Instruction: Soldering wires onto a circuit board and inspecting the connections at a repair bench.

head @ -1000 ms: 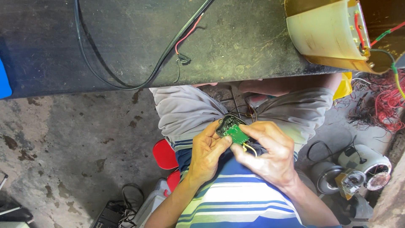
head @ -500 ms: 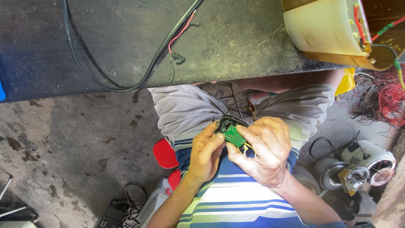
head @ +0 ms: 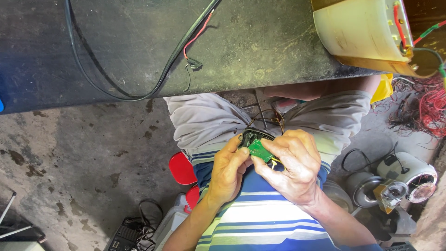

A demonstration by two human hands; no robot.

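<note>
Both hands meet in my lap, just below the edge of a dark workbench (head: 260, 51). My right hand (head: 292, 165) grips a small green circuit board (head: 259, 149) that sits in a black housing (head: 248, 136), with thin wires trailing from it. My left hand (head: 228, 169) pinches the board's near edge with thumb and fingertips. I sit in grey shorts and a blue-and-white striped shirt.
A black cable (head: 116, 93) and a red wire (head: 195, 37) lie on the bench. A cream and yellow appliance casing (head: 362, 32) stands at its right end. On the concrete floor are a red stool (head: 181, 169), small motors (head: 399, 181) and tangled red wires (head: 429, 107).
Both hands have stayed on the board, shifting slightly as the fingers work at it. The view has drifted a little.
</note>
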